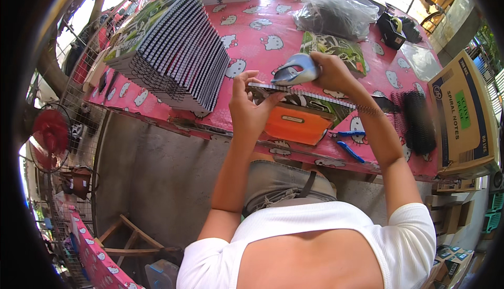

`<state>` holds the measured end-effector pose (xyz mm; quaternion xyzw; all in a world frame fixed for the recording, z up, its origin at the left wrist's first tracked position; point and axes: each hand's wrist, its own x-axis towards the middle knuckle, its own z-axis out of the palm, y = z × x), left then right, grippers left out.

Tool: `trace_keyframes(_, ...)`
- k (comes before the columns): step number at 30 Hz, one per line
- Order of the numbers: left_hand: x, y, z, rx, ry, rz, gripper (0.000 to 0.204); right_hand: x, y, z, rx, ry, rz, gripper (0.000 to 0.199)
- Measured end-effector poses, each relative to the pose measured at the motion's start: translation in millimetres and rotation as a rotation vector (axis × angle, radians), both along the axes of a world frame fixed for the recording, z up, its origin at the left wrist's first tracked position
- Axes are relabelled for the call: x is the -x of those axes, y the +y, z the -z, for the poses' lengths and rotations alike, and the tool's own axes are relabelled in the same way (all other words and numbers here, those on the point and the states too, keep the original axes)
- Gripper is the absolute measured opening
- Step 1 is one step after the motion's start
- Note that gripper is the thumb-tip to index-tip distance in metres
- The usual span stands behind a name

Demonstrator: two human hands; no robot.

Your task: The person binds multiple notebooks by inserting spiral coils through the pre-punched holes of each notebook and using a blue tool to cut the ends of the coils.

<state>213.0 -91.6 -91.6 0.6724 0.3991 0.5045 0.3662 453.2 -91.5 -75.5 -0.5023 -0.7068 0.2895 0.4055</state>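
Note:
My left hand (251,100) pinches the upper left corner of a spiral notebook (315,103), thumb on the near face and fingers behind. The notebook stands tilted on its edge, with an orange panel (299,125) at its lower front. Along its top edge runs a dark wire-like coil (362,109), which sticks out past the right end below my right forearm. My right hand (332,72) is closed around a rounded blue-and-white hand-held tool (297,70), held just over the coil edge. Its exact kind is unclear. Blue-handled pliers (350,151) lie to the right of the notebook.
Left stands a tall stack of spiral notebooks (173,52). A bundle of black coils (416,123) and a cardboard box (464,113) are at right. Behind lie a green-patterned cover (336,50), a clear plastic bag (336,13) and a black tape dispenser (391,30). Pink cloth covers the table (252,42).

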Motion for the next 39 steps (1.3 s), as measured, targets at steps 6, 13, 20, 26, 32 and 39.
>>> trace_keyframes(6, 9, 10, 18, 0.084, -0.379, 0.067, 0.043, 30, 21, -13, -0.018, -0.721, 0.289, 0.046)
trace_keyframes(13, 20, 3, 11, 0.292, -0.340, 0.049, 0.035, 8, 0, 24, -0.113, -0.762, 0.391, 0.038)
trace_keyframes(20, 20, 29, 24, 0.260, -0.489, 0.371, 0.030, -61, -64, 69, -0.200, -0.707, 0.346, 0.044)
trace_keyframes(26, 13, 30, 34, 0.386, -0.707, 0.468, 0.025, -55, -113, -36, -0.032, -0.215, 0.753, 0.032)
trace_keyframes(32, 8, 44, 2, -0.144, -0.571, 0.555, 0.019, -27, -165, -18, -0.412, -0.499, 0.859, 0.028)
trace_keyframes(39, 44, -50, -121, -0.718, -0.577, -0.153, 0.021, -4, -202, 58, 0.036, -0.536, 0.514, 0.078)
